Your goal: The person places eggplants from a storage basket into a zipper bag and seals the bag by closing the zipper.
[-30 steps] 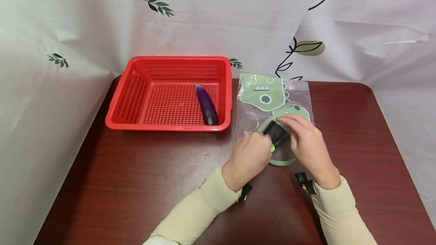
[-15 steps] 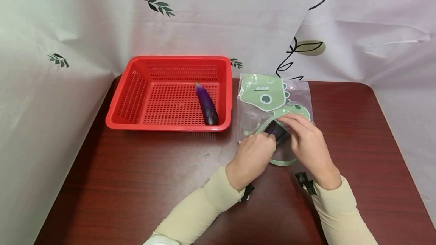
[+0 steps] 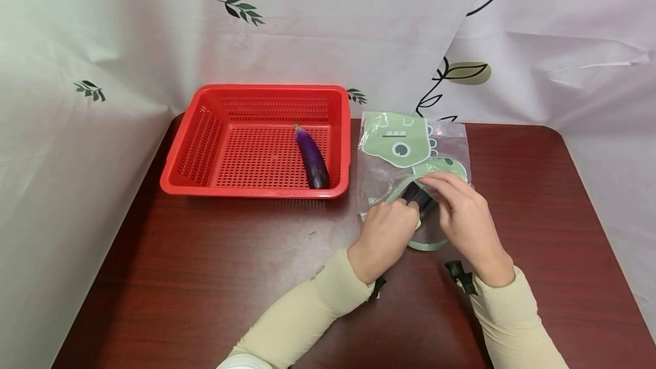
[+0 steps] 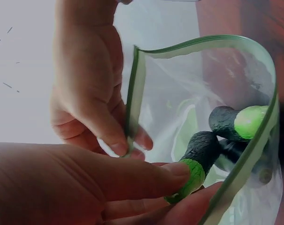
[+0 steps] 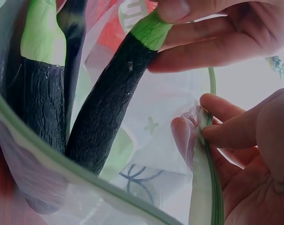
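A clear zip bag with green dinosaur print lies on the table, its mouth spread toward me. My left hand reaches in at the mouth and pinches the light green end of a dark, rough-skinned cucumber between thumb and fingers. The cucumber's dark part slants down into the bag. My right hand pinches the green zip edge, holding the mouth apart. Inside, another cucumber with a light green end lies beside a smoother dark thing, whose kind I cannot tell.
Left of the bag stands a red plastic basket with perforated walls. One purple eggplant lies along its right side. A pale curtain with leaf prints hangs behind the dark red wooden table.
My left hand has moved slightly right and further into the bag mouth with the cucumber, whose green end shows less in the head view. The right hand stays nearly still on the bag edge.
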Action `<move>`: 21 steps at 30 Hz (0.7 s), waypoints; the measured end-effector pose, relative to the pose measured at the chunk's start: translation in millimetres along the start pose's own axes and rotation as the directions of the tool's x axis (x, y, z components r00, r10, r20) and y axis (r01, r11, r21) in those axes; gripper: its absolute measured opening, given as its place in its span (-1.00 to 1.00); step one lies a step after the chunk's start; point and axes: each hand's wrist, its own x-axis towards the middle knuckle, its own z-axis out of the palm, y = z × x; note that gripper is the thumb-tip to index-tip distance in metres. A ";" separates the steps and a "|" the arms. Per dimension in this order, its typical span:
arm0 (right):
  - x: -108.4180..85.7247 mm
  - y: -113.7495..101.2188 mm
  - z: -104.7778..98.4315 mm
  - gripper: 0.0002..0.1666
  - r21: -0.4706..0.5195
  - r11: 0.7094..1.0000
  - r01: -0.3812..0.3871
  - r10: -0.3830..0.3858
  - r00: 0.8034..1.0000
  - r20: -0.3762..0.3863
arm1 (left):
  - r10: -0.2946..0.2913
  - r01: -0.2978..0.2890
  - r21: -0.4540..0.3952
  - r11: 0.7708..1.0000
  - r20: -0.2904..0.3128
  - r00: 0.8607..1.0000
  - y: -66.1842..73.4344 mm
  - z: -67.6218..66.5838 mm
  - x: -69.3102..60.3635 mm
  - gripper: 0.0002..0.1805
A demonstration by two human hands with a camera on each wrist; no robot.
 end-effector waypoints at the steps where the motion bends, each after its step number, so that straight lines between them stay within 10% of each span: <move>1: -0.1 0.0 -0.1 -0.50 0.000 1.000 -0.001 0.001 1.000 0.000 | 0.001 -0.001 0.009 1.000 -0.003 1.000 0.9 1.0 0.4 -0.88; 21: -0.7 0.2 -0.4 -0.50 -0.012 1.000 -0.003 0.003 1.000 0.008 | -0.013 0.028 0.151 0.988 -0.098 0.995 13.4 18.8 5.1 -0.87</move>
